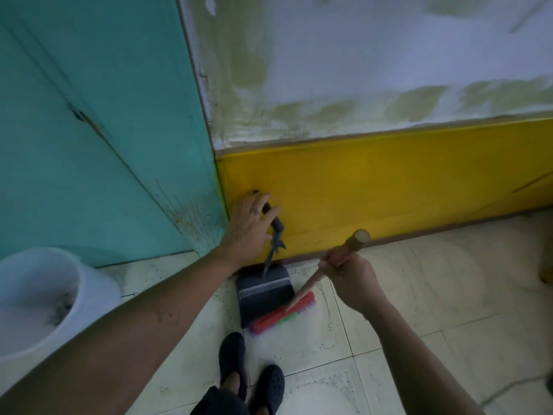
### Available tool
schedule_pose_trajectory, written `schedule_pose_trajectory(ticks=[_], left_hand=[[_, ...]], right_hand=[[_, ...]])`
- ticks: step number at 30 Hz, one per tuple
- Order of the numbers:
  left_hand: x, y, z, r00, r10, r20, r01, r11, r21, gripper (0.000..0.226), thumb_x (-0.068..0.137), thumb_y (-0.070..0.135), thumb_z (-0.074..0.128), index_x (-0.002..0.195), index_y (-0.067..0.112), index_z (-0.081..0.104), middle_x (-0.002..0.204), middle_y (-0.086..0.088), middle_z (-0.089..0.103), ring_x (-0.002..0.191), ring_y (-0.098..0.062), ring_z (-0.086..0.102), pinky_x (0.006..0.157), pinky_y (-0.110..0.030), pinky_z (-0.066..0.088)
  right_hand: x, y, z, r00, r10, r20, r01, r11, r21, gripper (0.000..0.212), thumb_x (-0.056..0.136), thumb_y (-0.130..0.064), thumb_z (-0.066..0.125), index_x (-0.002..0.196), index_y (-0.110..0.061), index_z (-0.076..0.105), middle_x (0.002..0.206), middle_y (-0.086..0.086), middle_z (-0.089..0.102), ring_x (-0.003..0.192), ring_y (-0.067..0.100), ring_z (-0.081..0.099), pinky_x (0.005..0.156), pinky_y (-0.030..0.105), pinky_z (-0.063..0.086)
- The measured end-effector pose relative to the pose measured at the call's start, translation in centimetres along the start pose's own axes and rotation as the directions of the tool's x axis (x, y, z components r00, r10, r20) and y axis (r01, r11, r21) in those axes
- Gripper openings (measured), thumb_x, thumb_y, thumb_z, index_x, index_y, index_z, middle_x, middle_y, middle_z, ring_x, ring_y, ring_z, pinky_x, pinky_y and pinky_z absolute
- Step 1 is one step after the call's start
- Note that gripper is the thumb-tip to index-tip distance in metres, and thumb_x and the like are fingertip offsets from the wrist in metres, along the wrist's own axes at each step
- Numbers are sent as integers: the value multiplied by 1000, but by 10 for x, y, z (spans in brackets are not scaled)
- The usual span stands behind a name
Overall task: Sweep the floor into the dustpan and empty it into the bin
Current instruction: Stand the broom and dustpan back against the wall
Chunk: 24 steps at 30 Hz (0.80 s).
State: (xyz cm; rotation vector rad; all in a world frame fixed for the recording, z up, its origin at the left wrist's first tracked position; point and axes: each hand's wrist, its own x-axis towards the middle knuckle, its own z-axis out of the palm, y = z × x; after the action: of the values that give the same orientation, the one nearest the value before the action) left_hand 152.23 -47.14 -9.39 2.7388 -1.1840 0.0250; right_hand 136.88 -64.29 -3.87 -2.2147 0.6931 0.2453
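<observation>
White bin (45,298) stands left, beside the teal door (98,130). Dark dustpan (263,290) rests on floor tiles against the yellow skirting (389,181). Left hand (250,224) grasps its handle; right hand (351,278) grips the red-headed broom (282,314), touching the pan's mouth.

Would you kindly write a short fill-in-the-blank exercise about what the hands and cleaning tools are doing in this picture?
1. The left hand grips the long handle of the dark ____.
2. The right hand holds the wooden handle of the broom, whose head is mostly ____ in colour.
3. The white bin stands in front of the ____ door.

Missing words: dustpan; red; teal
</observation>
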Motion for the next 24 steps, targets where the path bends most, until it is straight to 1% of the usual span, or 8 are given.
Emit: schedule_pose_trajectory(ticks=[2, 4, 7, 10, 14, 18, 21, 24], left_hand=[[-15, -6, 4, 978, -184, -102, 156, 959, -238, 65, 80, 22, 77, 136, 11, 47, 146, -13, 38, 132, -33, 37, 104, -47, 39], [-30, -9, 10, 923, -384, -26, 333, 832, -443, 65, 85, 21, 72, 140, 9, 40, 145, -12, 38, 133, -30, 36, 105, -46, 40], [-50, -13, 25, 848, -510, 144, 499, 677, -541, 63, 89, 22, 68, 142, 8, 36, 141, -14, 42, 129, -30, 39, 101, -44, 43], [-64, -14, 38, 796, -534, 286, 586, 559, -586, 58, 88, 21, 67, 139, 12, 40, 138, -11, 45, 128, -27, 43, 101, -41, 42], [-69, -11, 48, 765, -515, 386, 637, 521, -568, 66, 85, 23, 70, 143, 16, 40, 141, -6, 46, 131, -25, 43, 106, -40, 41], [-64, 0, 49, 739, -479, 474, 674, 493, -551, 71, 84, 26, 72, 144, 16, 37, 142, -5, 45, 129, -24, 46, 105, -39, 43], [-58, 7, 48, 715, -487, 502, 699, 466, -543, 72, 83, 28, 73, 144, 16, 38, 142, -5, 46, 127, -23, 48, 104, -37, 43], [-59, 17, 45, 657, -559, 506, 747, 395, -534, 72, 81, 29, 75, 143, 16, 41, 141, -5, 49, 126, -21, 49, 102, -32, 42]], right_hand=[[9, -13, 5, 999, -28, 15, 29, 999, -27, 10, 91, -26, 60, 86, -19, 64, 78, 5, 67, 66, 17, 58, 58, 29, 45], [18, -26, 10, 998, -47, 33, 49, 997, -64, 9, 92, -25, 59, 92, -18, 65, 84, 6, 68, 74, 21, 61, 64, 33, 48], [29, -44, 16, 997, -54, 55, 59, 993, -98, 16, 93, -23, 56, 99, -11, 66, 89, 10, 68, 77, 22, 61, 65, 31, 47], [39, -56, 24, 996, -73, 58, 80, 990, -119, 24, 94, -25, 56, 97, -2, 64, 85, 16, 68, 66, 20, 55, 56, 28, 41], [48, -63, 35, 994, -78, 72, 86, 990, -114, 24, 93, -28, 58, 97, -5, 61, 76, 12, 64, 55, 15, 49, 49, 27, 38], [60, -60, 42, 986, -151, 76, 160, 978, -133, 19, 89, -27, 62, 99, -10, 59, 80, 6, 63, 62, 15, 53, 53, 26, 42], [69, -54, 44, 965, -245, 91, 254, 959, -122, 19, 86, -26, 67, 96, -11, 61, 92, 7, 58, 77, 21, 58, 67, 32, 49], [71, -51, 44, 932, -346, 110, 358, 927, -115, 19, 87, -27, 67, 93, -10, 62, 85, 3, 51, 78, 23, 54, 67, 33, 47]])
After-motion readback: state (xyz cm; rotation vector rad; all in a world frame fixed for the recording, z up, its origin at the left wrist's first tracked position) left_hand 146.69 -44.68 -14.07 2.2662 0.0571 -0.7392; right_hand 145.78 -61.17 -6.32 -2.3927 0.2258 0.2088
